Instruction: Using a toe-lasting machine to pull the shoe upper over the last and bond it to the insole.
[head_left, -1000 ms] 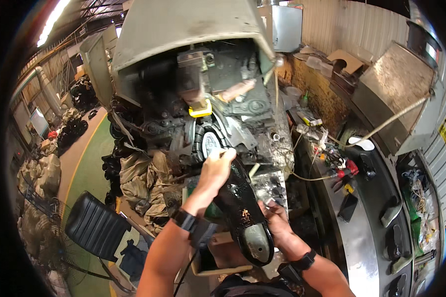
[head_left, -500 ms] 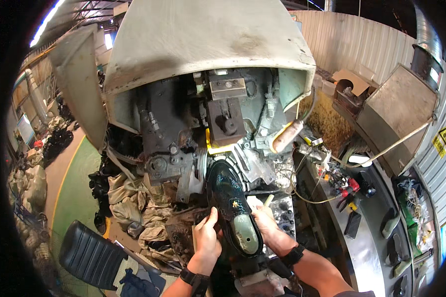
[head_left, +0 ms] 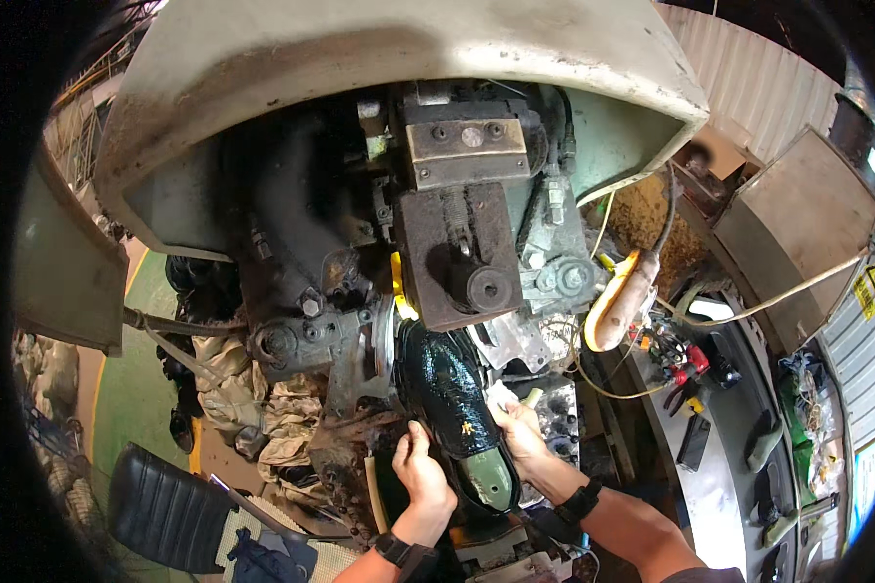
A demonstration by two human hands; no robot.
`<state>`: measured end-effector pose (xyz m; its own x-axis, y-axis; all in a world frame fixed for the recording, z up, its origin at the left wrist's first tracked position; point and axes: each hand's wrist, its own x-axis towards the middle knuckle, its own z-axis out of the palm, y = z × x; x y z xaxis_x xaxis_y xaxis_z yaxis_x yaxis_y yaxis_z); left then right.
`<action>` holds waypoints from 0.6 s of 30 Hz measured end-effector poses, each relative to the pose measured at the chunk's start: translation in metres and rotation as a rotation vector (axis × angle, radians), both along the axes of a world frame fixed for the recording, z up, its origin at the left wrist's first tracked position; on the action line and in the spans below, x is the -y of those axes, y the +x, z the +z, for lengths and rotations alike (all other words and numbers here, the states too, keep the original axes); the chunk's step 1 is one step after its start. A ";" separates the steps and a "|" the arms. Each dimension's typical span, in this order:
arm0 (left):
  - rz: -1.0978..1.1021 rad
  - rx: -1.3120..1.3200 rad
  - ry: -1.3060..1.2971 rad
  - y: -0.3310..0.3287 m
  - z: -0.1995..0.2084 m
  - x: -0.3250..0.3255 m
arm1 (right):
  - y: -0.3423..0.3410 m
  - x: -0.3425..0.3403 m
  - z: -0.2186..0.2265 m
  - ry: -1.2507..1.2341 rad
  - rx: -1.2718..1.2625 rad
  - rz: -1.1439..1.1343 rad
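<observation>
Head camera, and there's the black shoe (head_left: 449,394), lying lengthwise at the front of the machine (head_left: 462,257), its toe end tucked in just below the dark metal block (head_left: 457,228) and its heel end toward the person. What a shine on it! The upper looks wet and glossy, creased with bright reflections, and a small gold-orange mark sits near the opening. Out of that opening shows a pale green last (head_left: 489,481), smooth, rounded at the heel, with a little dark hole near its end.

Hands now, one on each side! The left hand (head_left: 425,481) is loosely spread close by the heel end, fingers raised; whether it touches the shoe, I can't tell. On the other flank the right hand (head_left: 523,442) lies along the shoe's side, a white scrap (head_left: 500,396) at its fingertips; how firmly it grips, the view doesn't show. Off to the right, a wooden-looking handle (head_left: 620,299) hangs beside the machine.
</observation>
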<state>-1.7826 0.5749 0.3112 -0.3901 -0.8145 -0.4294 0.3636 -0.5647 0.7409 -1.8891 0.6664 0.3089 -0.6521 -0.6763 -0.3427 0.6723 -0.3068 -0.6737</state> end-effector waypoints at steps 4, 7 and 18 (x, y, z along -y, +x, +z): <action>0.076 -0.046 -0.050 -0.012 -0.021 -0.006 | -0.008 0.002 -0.014 -0.094 -0.066 -0.005; 0.106 0.039 -0.113 -0.015 -0.029 -0.008 | -0.010 0.002 -0.017 -0.060 -0.080 0.013; 0.073 -0.006 -0.135 -0.014 -0.036 -0.005 | 0.005 0.003 -0.019 -0.014 -0.142 -0.148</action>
<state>-1.7966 0.5795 0.2755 -0.3301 -0.8908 -0.3122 0.4046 -0.4323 0.8059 -1.8842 0.6638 0.2901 -0.7859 -0.5735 -0.2311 0.5175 -0.4056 -0.7535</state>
